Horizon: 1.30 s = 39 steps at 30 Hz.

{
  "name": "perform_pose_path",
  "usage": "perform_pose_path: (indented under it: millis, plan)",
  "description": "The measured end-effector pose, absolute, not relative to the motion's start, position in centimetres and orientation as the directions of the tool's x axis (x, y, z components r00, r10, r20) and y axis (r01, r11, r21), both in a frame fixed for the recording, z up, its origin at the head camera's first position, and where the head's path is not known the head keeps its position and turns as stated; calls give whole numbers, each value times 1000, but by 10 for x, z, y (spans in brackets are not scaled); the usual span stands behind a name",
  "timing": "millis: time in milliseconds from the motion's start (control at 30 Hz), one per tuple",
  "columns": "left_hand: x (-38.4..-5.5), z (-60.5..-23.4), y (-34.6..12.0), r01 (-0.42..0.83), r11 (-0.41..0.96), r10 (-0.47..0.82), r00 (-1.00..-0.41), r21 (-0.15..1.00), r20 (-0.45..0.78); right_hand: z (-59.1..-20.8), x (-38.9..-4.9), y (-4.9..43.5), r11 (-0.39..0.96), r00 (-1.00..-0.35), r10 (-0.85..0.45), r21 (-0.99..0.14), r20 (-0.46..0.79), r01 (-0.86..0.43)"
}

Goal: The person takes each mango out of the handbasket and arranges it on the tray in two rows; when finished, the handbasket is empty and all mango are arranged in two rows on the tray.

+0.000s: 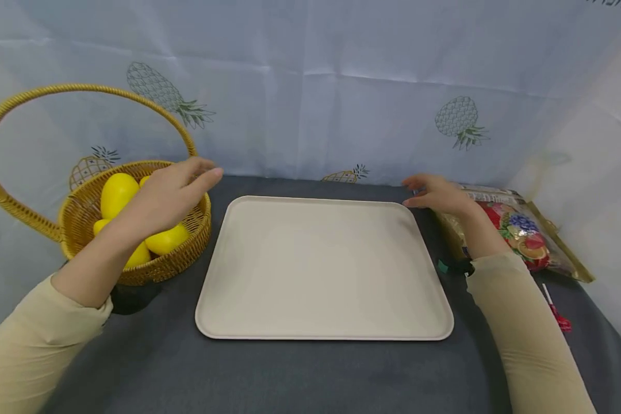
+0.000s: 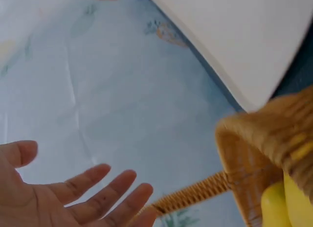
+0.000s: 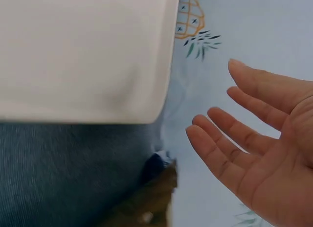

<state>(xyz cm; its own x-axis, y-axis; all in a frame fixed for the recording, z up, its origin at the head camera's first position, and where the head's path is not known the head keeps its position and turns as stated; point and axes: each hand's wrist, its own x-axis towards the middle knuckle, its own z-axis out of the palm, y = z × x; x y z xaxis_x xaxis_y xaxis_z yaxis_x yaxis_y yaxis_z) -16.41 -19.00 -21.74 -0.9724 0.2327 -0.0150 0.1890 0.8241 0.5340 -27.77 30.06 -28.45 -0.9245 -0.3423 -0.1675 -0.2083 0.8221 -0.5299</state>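
A beige tray (image 1: 323, 270) lies flat on the dark cloth, with one hand to either side of it. Above the wicker basket (image 1: 186, 247) at the left, my left hand (image 1: 163, 198) hovers with its fingers loosely extended and nothing held. Several yellow lemon-like fruits (image 1: 119, 194) fill the basket, partly hidden by that forearm. My right hand (image 1: 440, 195) is raised near the tray's far right corner, beside a packet with fruit pictures (image 1: 517, 230). In the right wrist view the fingers (image 3: 225, 163) are spread apart and hold nothing.
The basket's tall arched handle (image 1: 88, 88) rises at the left. Behind the table hangs a pale cloth (image 1: 310, 115) printed with pineapples. A small red object (image 1: 561, 319) with a white stick lies right of the right sleeve. Dark cloth (image 1: 310, 374) covers the table.
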Motion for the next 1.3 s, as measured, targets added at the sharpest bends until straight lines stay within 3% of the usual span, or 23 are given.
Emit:
perform_pose_path:
  millis: [367,633,1067,1300]
  plan:
    - [-200,-217,-244,-2,807,140,-971,591,-195,-308,-295,298,822,-913,-336,-546,-234,-162]
    - [-225,-218,-260,-147,688,85,-956,711,-280,-316,-297,296,843,-901,-351,-505,-254,-185]
    - [-243,-231,-281,-244,598,-105,-968,764,-228,-331,-304,288,853,-929,-300,-498,-219,-158]
    - [-249,-242,-292,-182,638,-127,-983,749,-131,-333,-307,280,852,-941,-265,-508,-212,-126]
